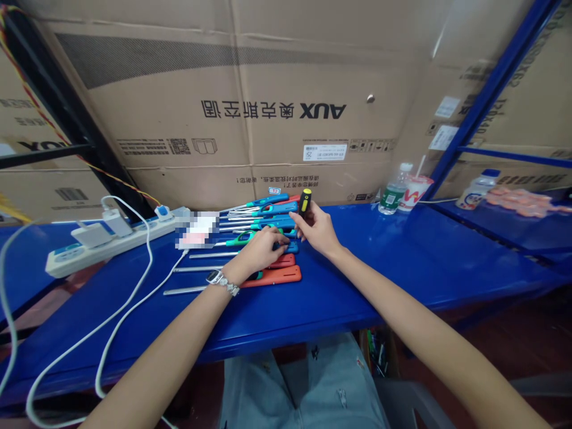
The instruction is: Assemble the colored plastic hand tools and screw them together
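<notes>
My right hand [318,229] is closed around a screwdriver with a black and yellow handle [305,201]. The handle stands nearly upright, and the tip is hidden behind my fingers. Below and left of it, my left hand [261,249], with a silver watch on the wrist, bends its fingers onto the handle of a blue long-nosed gas lighter [292,247]. Several more such lighters lie side by side in a row, metal tubes to the left. Nearest me are an orange lighter [279,276] and a red lighter [286,261], partly covered by my left hand and wrist.
A white power strip [75,255] with chargers and trailing white cables [129,304] lies left. A blurred-out phone-like object [199,229] is beside the lighters. A water bottle [393,193] and cup [414,193] stand at the back right; large cartons [268,71] wall off the blue table [348,292].
</notes>
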### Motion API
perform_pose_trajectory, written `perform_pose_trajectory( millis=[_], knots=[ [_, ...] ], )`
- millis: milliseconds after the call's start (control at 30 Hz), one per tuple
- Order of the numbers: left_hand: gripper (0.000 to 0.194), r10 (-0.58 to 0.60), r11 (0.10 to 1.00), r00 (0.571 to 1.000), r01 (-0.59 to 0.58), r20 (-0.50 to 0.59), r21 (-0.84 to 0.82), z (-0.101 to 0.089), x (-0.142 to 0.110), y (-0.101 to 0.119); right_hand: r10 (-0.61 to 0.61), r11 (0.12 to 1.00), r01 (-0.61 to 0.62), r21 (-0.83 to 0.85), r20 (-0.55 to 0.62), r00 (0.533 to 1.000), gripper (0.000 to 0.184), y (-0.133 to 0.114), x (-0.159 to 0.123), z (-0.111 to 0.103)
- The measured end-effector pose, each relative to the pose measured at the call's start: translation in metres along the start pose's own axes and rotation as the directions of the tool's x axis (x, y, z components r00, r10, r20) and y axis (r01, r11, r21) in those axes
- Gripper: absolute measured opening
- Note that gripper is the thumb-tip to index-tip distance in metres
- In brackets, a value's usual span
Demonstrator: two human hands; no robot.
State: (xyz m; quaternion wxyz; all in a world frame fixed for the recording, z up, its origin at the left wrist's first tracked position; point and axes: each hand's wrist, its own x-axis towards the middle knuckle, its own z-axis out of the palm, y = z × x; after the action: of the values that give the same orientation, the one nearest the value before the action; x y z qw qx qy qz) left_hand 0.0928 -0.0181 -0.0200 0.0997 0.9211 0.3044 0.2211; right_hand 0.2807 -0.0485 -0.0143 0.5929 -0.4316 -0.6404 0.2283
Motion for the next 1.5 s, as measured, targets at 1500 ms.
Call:
perform_pose_trajectory(
  millis=[1500],
  knots=[
    [0.036, -0.271, 0.775, 0.793, -0.157, -0.546, -0.613, -0.022, 0.057, 0.046, -0.003, 0.998, 0.014, -0.069, 0.165, 0.986, 0.04, -0.002, 0.012, -0.009]
  ],
)
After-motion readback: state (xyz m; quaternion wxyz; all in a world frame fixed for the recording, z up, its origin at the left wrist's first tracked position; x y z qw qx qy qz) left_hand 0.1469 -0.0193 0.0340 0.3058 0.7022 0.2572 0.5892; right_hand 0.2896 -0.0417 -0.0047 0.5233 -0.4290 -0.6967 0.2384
